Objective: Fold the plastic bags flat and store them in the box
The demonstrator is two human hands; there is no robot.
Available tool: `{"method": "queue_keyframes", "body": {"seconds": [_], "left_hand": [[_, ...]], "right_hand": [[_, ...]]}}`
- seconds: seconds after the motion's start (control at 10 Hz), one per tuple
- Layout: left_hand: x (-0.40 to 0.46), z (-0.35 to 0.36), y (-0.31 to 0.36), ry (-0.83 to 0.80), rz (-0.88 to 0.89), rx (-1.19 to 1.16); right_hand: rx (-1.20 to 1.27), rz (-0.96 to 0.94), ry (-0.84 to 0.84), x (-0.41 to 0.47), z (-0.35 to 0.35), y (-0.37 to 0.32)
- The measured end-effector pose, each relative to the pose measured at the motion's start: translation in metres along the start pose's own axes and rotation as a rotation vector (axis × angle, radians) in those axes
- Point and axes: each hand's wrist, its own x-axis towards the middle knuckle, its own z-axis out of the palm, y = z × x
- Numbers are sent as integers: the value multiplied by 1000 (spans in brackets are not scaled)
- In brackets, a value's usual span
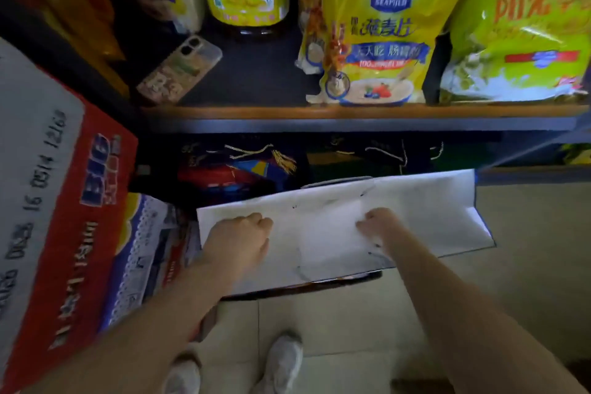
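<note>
At the far left a large red and white printed cardboard box is seen, tilted, and a blue and white printed package lies just beside it. The left forearm is stretched forward from the lower left, and the left hand is laid on the left part of a flat white plastic bag, knuckles up and fingers curled under; whether the bag is pinched by them cannot be told. The bag is held out in front of the lower shelf, above the pale tiled floor. Its long axis runs left to right, with the right end a little farther away and higher. The right forearm is stretched from the lower right, and the right hand is placed near the middle of the bag, its fingers bent and gathering the wrinkled plastic. On the wooden-edged shelf above, a phone in a clear case and yellow-green oatmeal bags are seen.
</note>
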Motion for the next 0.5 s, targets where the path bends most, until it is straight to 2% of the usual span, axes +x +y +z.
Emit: {"method": "queue_keyframes", "body": {"seconds": [0.2,0.3,0.4,0.5], "left_hand": [[35,30,-10,79,-7,-62],[38,37,-10,91,-14,-109],[33,27,-9,62,-55,-112],[19,10,-10,85,-53,-87]], "right_hand": [[0,65,-45,67,43,-2],[-157,32,-44,75,52,-6],[-262,-6,-33,66,45,-10],[-256,-75,-75,41,32,-26]]}}
